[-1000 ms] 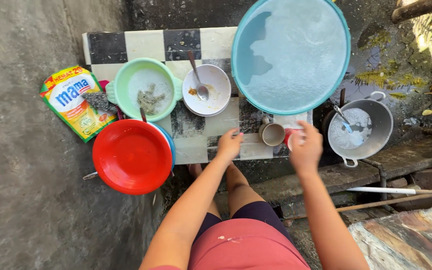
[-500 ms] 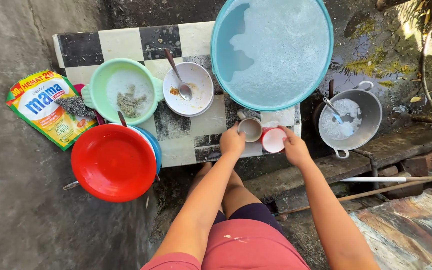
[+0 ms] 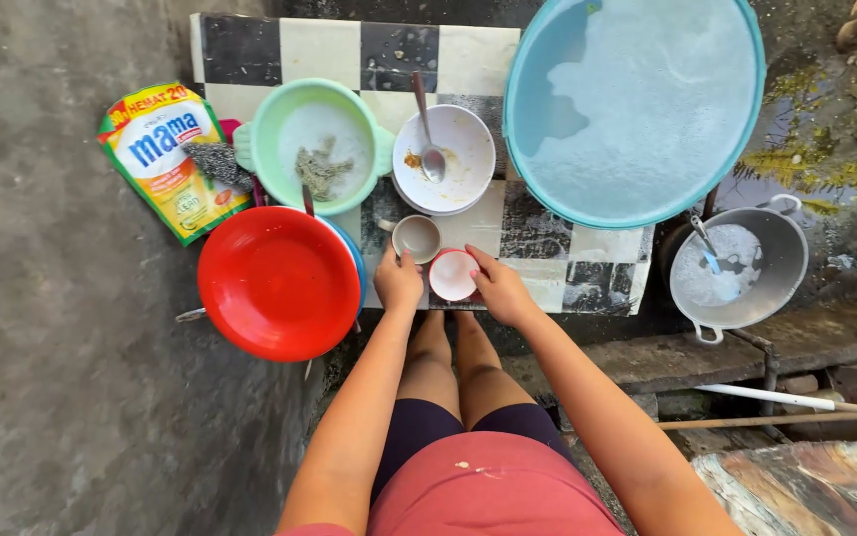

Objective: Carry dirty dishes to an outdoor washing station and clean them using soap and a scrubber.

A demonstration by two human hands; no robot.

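The bench [image 3: 334, 45] is tiled in glossy black and cream squares, worn and smeared. The red plate [image 3: 280, 283] looks like smooth, shiny plastic, as do the mint green basin [image 3: 268, 139] and the big teal tub [image 3: 746, 119] with its foamy water. The 2 cups, a beige mug [image 3: 416, 238] and a red cup [image 3: 451, 275], have a glazed look. The white bowl [image 3: 463, 149] is glossy; its spoon [image 3: 427, 139] is bright metal. The pot [image 3: 781, 273] is dull grey metal. The soap pouch [image 3: 165, 159] is slick printed film. The floor [image 3: 51, 347] is rough matt concrete.
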